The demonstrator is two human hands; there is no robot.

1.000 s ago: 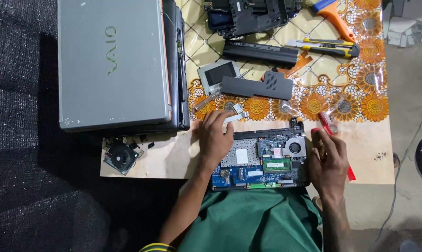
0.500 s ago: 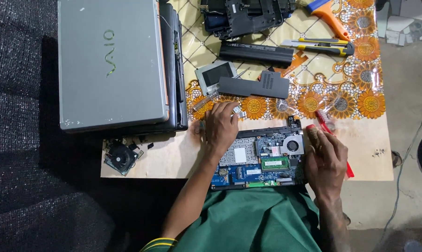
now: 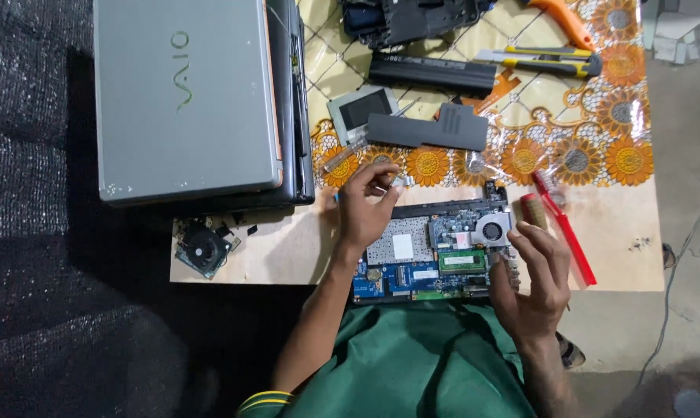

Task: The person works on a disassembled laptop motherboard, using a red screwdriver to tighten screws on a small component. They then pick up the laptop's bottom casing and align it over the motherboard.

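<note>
An opened laptop base (image 3: 412,209) lies in front of me with its blue motherboard (image 3: 423,271) and round fan (image 3: 493,230) exposed. My left hand (image 3: 365,213) reaches past the base's far left corner, thumb and fingers pinched on a small silver metal part (image 3: 395,179). Over the right edge of the board hovers my right hand (image 3: 532,282), fingers apart and holding nothing. A brown cylindrical handle (image 3: 532,210) and a red-handled tool (image 3: 570,236) lie just beyond its fingertips.
A closed grey laptop (image 3: 183,101) sits at the left on a darker one. A loose fan (image 3: 203,248) lies below it. Farther back lie a silver drive caddy (image 3: 361,111), black cover (image 3: 435,128), black battery (image 3: 431,73), yellow utility knife (image 3: 539,58) and orange tool (image 3: 570,23).
My left hand slid from the motherboard to the far left corner and closed on the small metal part. My right hand lifted off the right edge and spread its fingers.
</note>
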